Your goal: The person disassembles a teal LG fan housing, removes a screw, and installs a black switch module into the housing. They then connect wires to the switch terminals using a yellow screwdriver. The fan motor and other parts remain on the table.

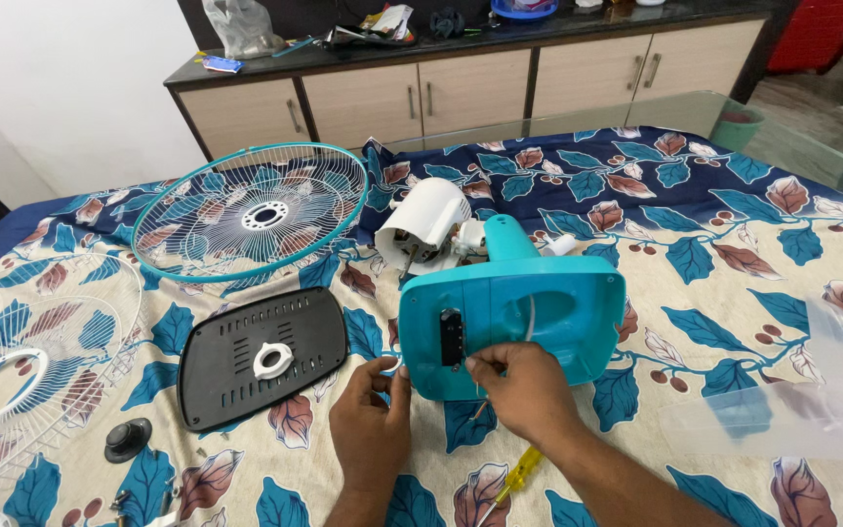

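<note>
The right hand (524, 385) pinches something small at the black switch (452, 338) on the teal fan base (539, 312) (lying tipped on the surface), so the loosely curled left hand (375, 410) should steady its edge.

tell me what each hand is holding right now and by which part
The left hand steadies the teal fan base at its lower left edge. The right hand pinches something small at the base's underside; what it is cannot be told.
</note>
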